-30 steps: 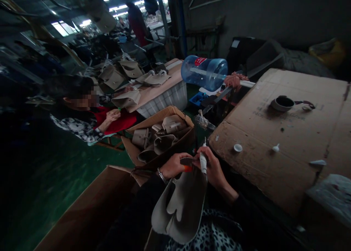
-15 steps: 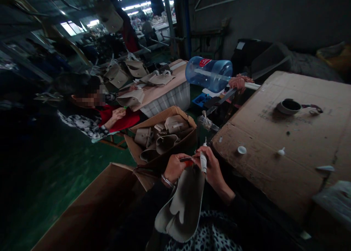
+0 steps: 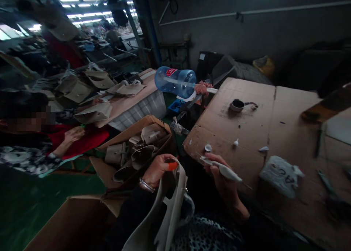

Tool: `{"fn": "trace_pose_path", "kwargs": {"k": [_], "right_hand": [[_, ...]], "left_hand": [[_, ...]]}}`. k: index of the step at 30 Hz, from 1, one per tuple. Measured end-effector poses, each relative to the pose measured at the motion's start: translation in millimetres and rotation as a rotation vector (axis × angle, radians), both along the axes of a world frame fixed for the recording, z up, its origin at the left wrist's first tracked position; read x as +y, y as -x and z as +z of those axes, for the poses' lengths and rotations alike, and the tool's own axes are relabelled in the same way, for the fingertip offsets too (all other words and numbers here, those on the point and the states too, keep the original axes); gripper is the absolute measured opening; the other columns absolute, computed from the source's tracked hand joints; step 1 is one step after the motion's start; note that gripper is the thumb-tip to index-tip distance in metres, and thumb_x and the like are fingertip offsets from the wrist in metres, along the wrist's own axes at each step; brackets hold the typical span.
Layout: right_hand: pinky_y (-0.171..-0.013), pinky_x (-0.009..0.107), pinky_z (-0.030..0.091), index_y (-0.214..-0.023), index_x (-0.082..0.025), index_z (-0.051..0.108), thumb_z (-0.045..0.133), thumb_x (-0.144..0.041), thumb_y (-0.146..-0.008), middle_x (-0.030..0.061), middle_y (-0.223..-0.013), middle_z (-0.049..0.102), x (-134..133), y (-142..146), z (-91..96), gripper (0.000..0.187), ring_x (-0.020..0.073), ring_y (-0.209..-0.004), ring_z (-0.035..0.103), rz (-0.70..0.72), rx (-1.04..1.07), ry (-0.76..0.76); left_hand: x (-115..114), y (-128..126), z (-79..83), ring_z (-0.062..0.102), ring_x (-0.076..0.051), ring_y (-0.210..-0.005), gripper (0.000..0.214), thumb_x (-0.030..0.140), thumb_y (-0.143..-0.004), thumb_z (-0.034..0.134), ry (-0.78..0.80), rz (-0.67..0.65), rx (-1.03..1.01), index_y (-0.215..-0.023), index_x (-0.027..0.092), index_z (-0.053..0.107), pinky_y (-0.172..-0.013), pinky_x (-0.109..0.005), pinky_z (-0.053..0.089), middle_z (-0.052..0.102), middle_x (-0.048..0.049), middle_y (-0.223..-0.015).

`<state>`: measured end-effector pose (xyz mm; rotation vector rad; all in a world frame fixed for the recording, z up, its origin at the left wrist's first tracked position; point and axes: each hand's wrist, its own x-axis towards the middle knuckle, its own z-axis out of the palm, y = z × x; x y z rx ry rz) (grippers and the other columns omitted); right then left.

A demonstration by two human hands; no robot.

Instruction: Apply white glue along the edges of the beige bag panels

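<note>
My left hand (image 3: 157, 172), with something orange on its thumb and a bracelet at the wrist, pinches the upper edge of a beige bag (image 3: 172, 210). The bag hangs down over my lap, its side panel turned toward me. In my right hand (image 3: 226, 185) is a slim tool wrapped in white (image 3: 225, 170), thin at both ends; its exact kind is unclear. That tool is held apart from the bag, close to the cardboard-covered table's near edge. A small white cap (image 3: 208, 148) lies just beyond my right fingers.
The cardboard-topped table (image 3: 246, 130) holds a dark round container (image 3: 237, 105), a white nozzle (image 3: 236, 142) and a plastic-wrapped block (image 3: 280, 176). An open carton (image 3: 161, 121) of beige bags stands ahead. At left, a co-worker's hand (image 3: 74, 134) is near more bags. A blue water bottle (image 3: 175, 81) lies beyond.
The view has swung right. My right hand has moved away from the bag's edge, carrying the white-wrapped tool rightward. The bag has turned in my left hand.
</note>
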<state>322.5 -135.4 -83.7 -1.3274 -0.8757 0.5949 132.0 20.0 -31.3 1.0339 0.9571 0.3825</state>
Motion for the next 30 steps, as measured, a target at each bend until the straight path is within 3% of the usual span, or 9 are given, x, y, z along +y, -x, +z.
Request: {"fn": "trace_pose_path", "kwargs": {"k": [4,8,14,20,30], "right_hand": [[-0.067,0.034,0.052,-0.104,-0.023,0.07,0.066,-0.048,-0.091,0.0061,-0.094,0.071,-15.8,-34.6,-8.6,0.029,0.0233,-0.078,0.064,-0.239,0.052,0.137],[-0.068,0.034,0.052,-0.103,-0.023,0.066,0.066,-0.049,-0.091,0.0044,-0.091,0.071,-11.4,-53.0,-13.2,0.028,0.0236,-0.079,0.065,-0.247,0.004,0.137],[-0.08,0.037,0.051,-0.101,-0.026,0.07,0.072,-0.042,-0.09,0.0042,-0.099,0.073,5.4,-69.2,-24.6,0.02,0.0246,-0.089,0.067,-0.113,-0.202,0.09],[-0.08,0.039,0.05,-0.106,-0.029,0.07,0.068,-0.037,-0.094,0.0034,-0.101,0.073,7.9,-76.9,-26.8,0.015,0.025,-0.091,0.066,-0.056,-0.385,0.089],[-0.081,0.039,0.051,-0.104,-0.029,0.071,0.066,-0.045,-0.093,0.0043,-0.102,0.073,9.1,-82.5,-25.2,0.02,0.0262,-0.092,0.067,-0.021,-0.253,0.184]], "left_hand": [[-27.1,-53.4,-23.6,0.058,-0.013,-0.059,0.021,0.025,-0.056,0.081,-0.057,-0.074,0.095,-0.071,0.013,0.071,-0.059,-0.025,0.042,0.068,-0.0009,-0.063],[-38.1,-78.5,-37.2,0.06,-0.016,-0.067,0.02,0.025,-0.059,0.079,-0.145,-0.091,0.155,-0.072,0.011,0.073,-0.066,-0.027,0.044,0.071,-0.0033,-0.068],[-32.4,-88.7,-23.1,0.064,-0.018,-0.072,0.018,0.025,-0.064,0.077,-0.268,-0.141,0.26,-0.075,0.012,0.075,-0.07,-0.028,0.045,0.074,-0.0045,-0.072],[-29.1,-99.7,-18.7,0.068,-0.022,-0.078,0.018,0.026,-0.067,0.076,-0.322,-0.201,0.323,-0.077,0.012,0.076,-0.074,-0.029,0.049,0.076,-0.0067,-0.078],[-25.9,-109.1,-24.3,0.07,-0.024,-0.082,0.019,0.027,-0.068,0.077,-0.366,-0.246,0.357,-0.079,0.013,0.078,-0.077,-0.032,0.051,0.079,-0.0086,-0.081]]}}
